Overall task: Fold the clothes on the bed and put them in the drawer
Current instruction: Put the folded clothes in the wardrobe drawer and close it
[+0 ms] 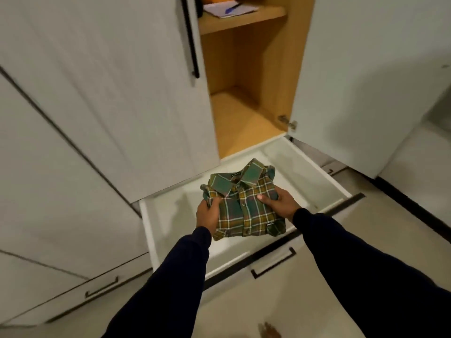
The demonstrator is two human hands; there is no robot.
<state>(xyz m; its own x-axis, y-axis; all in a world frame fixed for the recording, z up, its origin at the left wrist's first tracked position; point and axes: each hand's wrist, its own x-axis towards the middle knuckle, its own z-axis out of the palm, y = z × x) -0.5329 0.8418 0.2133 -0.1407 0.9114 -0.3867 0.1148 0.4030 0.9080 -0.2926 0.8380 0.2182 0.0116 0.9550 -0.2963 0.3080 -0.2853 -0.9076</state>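
A folded green and mustard plaid shirt [244, 203], collar pointing away from me, hangs over the open white drawer [314, 172] at the foot of the wardrobe. My left hand [207, 213] grips the shirt's left edge. On the other side my right hand [278, 200] holds the right edge, thumb lying on top of the cloth. The drawer's inside looks bare around the shirt; the part beneath the shirt is hidden. Whether the shirt touches the drawer floor I cannot tell.
The drawer front with its black handle [273, 263] juts toward me. Above it a wooden compartment [241, 123] stands open between white doors, with papers and a pen on an upper shelf [229, 9]. A closed drawer [101, 287] is at lower left. A bare foot [269, 331] shows below.
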